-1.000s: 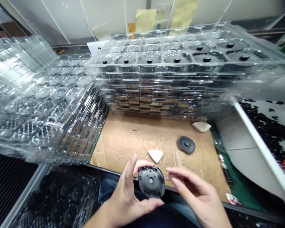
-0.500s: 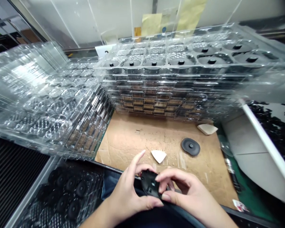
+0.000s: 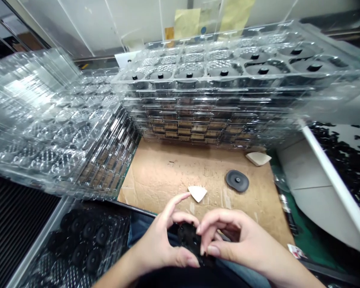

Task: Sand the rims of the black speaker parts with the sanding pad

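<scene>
Left grip (image 3: 159, 248), right grip (image 3: 237, 240), on black plastic disc (image 3: 189, 237), clear trays (image 3: 210, 90) beyond

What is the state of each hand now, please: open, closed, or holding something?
Left hand: closed, holding a black plastic disc.
Right hand: closed, also holding the disc.

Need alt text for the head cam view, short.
The left hand and right hand hold a black disc between them. Beyond, on the cardboard, lie a second disc and two pale triangles, with stacked clear trays behind.
</scene>
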### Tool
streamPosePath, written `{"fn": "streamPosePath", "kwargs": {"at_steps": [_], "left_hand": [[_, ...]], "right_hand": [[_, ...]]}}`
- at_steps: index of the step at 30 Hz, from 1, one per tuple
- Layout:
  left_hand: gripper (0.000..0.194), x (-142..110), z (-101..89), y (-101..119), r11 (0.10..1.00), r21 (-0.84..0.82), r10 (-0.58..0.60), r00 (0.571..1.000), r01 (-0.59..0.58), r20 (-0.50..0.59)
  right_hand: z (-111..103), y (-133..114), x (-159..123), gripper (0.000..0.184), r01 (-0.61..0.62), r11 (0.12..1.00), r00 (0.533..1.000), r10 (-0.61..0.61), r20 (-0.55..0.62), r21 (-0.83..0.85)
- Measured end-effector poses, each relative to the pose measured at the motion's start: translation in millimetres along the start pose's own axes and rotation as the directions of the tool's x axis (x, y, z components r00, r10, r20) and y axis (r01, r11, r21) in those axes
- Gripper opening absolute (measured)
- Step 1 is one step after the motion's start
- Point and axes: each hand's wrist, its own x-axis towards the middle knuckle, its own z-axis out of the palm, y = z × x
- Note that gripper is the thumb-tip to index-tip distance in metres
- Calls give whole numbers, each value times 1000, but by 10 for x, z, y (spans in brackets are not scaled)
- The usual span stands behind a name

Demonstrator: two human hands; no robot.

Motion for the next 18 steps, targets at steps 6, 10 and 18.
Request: {"fn": "streamPosePath", "kwargs": {"at_steps": [6,10,18], "left_hand": [[99,15,0,0,999,40,-1,1000,1,-1],[101,14,9,-26,995,89,41,999,-42,11],[66,94,19,-45,989,146,0,1000,-2,14]], "right_hand": [[17,11,-4,10,-24,995,1000,23,10,97],[-9,62,-38,10,-69,990,997,71,-18,126],[-61,156,-82,17,-53,998,972,46,-231,-25]]}}
